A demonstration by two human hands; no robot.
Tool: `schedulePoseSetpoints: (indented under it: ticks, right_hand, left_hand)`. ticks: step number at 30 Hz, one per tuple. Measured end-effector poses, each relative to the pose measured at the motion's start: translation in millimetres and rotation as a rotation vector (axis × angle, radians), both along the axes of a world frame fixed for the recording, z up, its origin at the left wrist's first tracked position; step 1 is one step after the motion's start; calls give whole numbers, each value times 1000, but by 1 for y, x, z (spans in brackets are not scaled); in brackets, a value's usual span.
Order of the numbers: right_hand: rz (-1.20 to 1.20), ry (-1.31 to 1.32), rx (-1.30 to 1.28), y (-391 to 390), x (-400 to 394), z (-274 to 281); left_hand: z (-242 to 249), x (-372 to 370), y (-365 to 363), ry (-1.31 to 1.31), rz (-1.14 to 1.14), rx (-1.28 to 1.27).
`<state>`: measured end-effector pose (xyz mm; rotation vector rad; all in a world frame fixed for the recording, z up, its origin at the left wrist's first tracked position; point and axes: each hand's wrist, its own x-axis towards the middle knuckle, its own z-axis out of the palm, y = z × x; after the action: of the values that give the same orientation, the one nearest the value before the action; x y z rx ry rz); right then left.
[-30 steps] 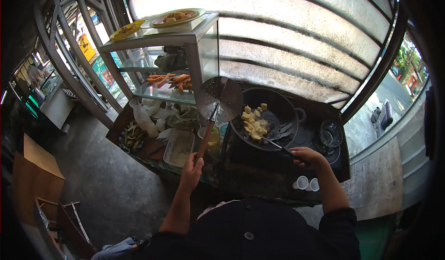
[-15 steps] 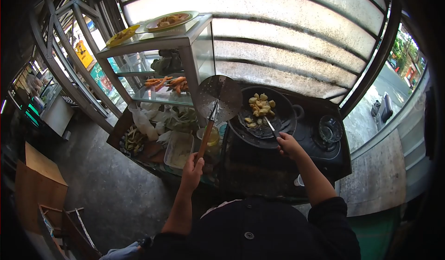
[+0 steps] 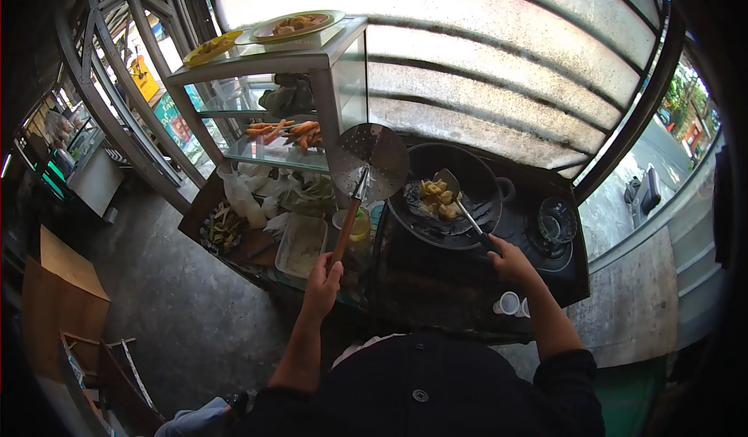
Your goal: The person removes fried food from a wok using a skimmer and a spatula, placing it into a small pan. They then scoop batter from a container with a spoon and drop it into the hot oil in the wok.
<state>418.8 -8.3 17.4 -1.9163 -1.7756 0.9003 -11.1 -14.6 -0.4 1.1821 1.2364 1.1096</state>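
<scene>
One spatula (image 3: 471, 220) in right hand (image 3: 510, 262), blade now beyond yellow pieces (image 3: 439, 202).

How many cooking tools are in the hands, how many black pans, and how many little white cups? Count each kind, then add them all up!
Held cooking tools: 2 (round metal skimmer with wooden handle, metal spatula with black handle)
Round black pan: 1
Small white cups: 2
Total: 5
</scene>
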Motion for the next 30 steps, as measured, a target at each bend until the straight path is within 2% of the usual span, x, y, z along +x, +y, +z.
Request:
schedulePoseSetpoints:
  ticks: [4,10,11,14,18,21,23,24,25,27,28,30]
  right_hand:
    - [113,-194,190,-11,5,8]
    - [115,-277,97,-24,8,51]
    - [114,-277,95,-23,11,51]
    - [12,-500,85,-20,23,48]
    - [-63,-606,53,-16,32,34]
    - [-71,-525,44,-15,39,16]
    - [-34,-307,-49,-13,41,9]
    - [-163,-135,-269,-16,17,39]
    - [-164,-133,-268,-14,16,39]
    - [-191,291,-438,-10,16,34]
    - [-193,292,-435,-9,14,29]
    - [-182,583,-503,-3,4,13]
  left_hand:
    - [-4,2,2,4,5,2]
    - [-9,2,3,-14,-4,-5]
    - [-8,2,3,-14,-2,-6]
    - [1,3,0,-11,16,-29]
    - [2,2,-1,-19,17,-30]
    - [4,1,-1,-16,14,-33]
    - [2,1,-1,-6,19,-19]
    - [1,1,0,-4,20,-17]
    - [-1,1,1,3,14,-9]
    - [-2,1,2,12,3,2]
    - [-3,1,3,13,1,3]
    - [-3,2,4,13,0,7]
